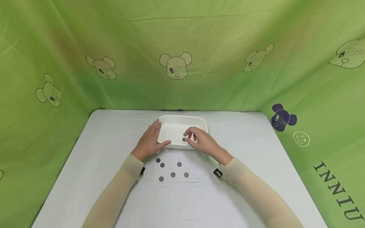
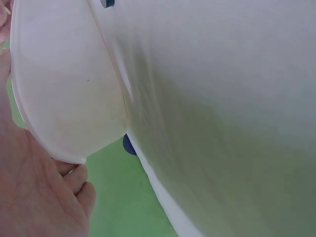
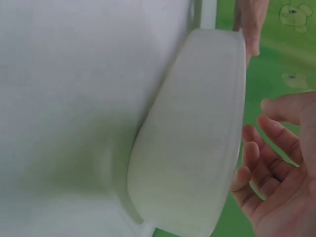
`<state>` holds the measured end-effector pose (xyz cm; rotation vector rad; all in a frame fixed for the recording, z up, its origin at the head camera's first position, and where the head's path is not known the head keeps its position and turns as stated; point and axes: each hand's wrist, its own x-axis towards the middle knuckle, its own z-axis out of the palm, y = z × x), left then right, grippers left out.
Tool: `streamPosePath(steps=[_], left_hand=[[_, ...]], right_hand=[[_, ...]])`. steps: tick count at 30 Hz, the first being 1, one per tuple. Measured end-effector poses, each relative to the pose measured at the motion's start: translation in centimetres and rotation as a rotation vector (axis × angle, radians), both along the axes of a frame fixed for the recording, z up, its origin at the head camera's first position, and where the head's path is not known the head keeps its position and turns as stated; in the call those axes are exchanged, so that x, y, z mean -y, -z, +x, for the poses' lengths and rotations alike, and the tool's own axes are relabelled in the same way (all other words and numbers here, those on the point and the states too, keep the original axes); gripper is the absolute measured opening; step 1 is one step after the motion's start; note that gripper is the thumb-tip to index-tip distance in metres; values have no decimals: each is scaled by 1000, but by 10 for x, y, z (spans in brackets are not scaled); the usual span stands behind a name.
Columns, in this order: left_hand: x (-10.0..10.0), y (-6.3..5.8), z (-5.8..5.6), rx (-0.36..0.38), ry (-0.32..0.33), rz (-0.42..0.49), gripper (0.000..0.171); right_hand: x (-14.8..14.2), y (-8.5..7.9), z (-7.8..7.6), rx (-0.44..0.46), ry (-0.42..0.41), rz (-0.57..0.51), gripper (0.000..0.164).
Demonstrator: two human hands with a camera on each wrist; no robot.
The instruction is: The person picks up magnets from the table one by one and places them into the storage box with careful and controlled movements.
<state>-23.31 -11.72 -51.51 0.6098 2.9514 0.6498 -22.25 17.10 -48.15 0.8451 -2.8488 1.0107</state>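
Observation:
A white rectangular tub (image 1: 182, 147) with rounded corners stands toward the far side of the table. My left hand (image 1: 149, 141) lies along its left end, fingers extended against the rim and thumb reaching over the front edge. In the left wrist view the fingertips pass beyond the tub's end wall. My right hand (image 1: 203, 141) hovers over the tub's right part with thumb and fingers bent but apart. Two dark grey discs (image 1: 183, 139) show beside its fingertips, against the tub's inside. In the right wrist view no disc appears between thumb and forefinger.
Several more dark grey round discs (image 1: 173, 174) lie scattered on the white tabletop (image 1: 233, 126) in front of the tub, between the forearms. A black wrist device (image 1: 218, 173) sits at the right cuff. Green printed curtain (image 1: 176, 95) surrounds the table's back and sides.

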Motion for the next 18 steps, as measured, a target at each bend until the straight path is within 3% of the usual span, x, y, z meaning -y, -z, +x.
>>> streamPosePath(steps=[11,18], left_hand=[[1,0,1,-4,-5,8,108],[1,1,1,2,-6,9,108]], right_hand=[[-8,2,37,-53,-25,-7,13],[-9,10,55,-34,-61,-6,15]])
